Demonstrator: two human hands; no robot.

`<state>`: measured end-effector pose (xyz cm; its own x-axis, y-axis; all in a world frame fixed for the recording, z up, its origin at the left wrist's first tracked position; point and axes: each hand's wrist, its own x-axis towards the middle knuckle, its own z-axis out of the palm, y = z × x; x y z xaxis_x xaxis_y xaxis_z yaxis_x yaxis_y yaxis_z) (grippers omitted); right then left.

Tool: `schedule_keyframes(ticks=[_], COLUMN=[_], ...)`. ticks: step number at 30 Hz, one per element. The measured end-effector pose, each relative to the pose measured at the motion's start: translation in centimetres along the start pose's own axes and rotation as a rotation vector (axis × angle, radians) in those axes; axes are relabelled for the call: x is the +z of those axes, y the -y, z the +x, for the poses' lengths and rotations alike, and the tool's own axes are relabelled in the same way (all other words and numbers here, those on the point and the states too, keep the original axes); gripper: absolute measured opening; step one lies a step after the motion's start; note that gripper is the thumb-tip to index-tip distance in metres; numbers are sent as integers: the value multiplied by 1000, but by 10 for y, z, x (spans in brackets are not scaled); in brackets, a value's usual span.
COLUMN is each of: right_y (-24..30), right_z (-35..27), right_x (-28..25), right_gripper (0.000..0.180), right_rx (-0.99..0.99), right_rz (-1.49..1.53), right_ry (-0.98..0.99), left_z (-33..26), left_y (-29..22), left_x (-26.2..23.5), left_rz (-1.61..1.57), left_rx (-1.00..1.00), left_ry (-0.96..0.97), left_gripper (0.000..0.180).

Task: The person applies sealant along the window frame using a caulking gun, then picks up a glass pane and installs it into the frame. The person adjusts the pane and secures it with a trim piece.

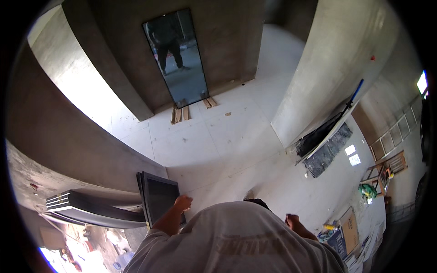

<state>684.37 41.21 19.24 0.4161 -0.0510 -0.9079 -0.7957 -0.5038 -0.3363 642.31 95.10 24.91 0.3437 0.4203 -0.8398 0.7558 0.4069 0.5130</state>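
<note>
My left hand (183,202) grips the right edge of a dark framed panel (157,195) that stands upright on the tiled floor, leaning against the concrete wall at the lower left. My right hand (292,221) hangs free at my side with its fingers curled and nothing in it. My grey shirt fills the lower middle of the view and hides my legs.
A stack of long dark frame bars (91,209) lies left of the panel. A tall mirror-like glass panel (177,57) leans on the far wall, propped on wooden strips (180,113). Boards and dark sheets (325,136) lean at the right wall; boxes and clutter (348,230) lie lower right.
</note>
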Motion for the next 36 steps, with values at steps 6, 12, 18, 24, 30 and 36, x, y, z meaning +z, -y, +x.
schedule_keyframes(ticks=[6, 12, 18, 24, 30, 36], right_y=[283, 490, 522, 551, 636, 818], right_z=[56, 36, 71, 99, 126, 171], right_x=[76, 186, 260, 253, 265, 384], right_gripper=[21, 17, 23, 26, 28, 30], right_rx=[-336, -497, -427, -537, -66, -230], right_rz=[-420, -216, -408, -809, -257, -336], right_ry=[206, 233, 232, 423, 287, 178], left_z=[26, 13, 130, 324, 324, 375], left_y=[53, -84, -129, -235, -510, -559], left_x=[2, 27, -28, -139, -204, -204], left_rz=[45, 703, 807, 443, 16, -156], left_rx=[-308, 40, 123, -22, 183, 107], left_ry=[29, 74, 62, 80, -364, -431], left_gripper=[17, 20, 24, 24, 28, 34])
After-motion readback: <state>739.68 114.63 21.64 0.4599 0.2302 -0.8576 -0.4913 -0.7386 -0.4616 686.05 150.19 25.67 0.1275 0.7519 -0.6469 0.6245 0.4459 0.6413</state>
